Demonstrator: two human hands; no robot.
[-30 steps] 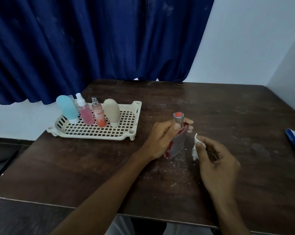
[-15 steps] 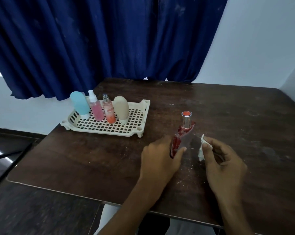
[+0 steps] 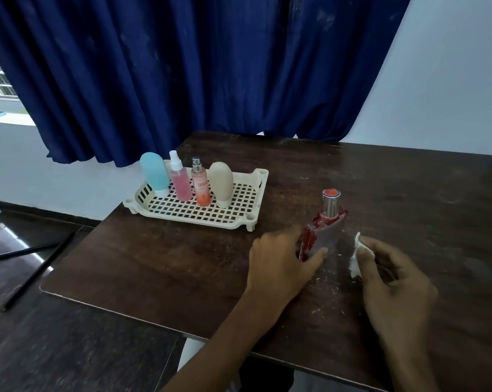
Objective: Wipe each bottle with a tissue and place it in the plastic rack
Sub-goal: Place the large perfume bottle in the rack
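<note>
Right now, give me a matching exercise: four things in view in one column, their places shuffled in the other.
1. blue bottle
2. beige bottle
3. red-capped bottle
4. tissue

a. pinched in the right hand
b. left end of the row in the rack
c. gripped low down by the left hand
d. right end of the row in the rack

Pairs: 1-b, 2-d, 3-c, 4-a.

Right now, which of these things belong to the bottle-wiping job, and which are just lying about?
Job: red-capped bottle in left hand; tissue in right hand; plastic rack holding blue bottle, pink spray, orange spray, beige bottle.
Lying about: blue curtain; black rod on the floor.
</note>
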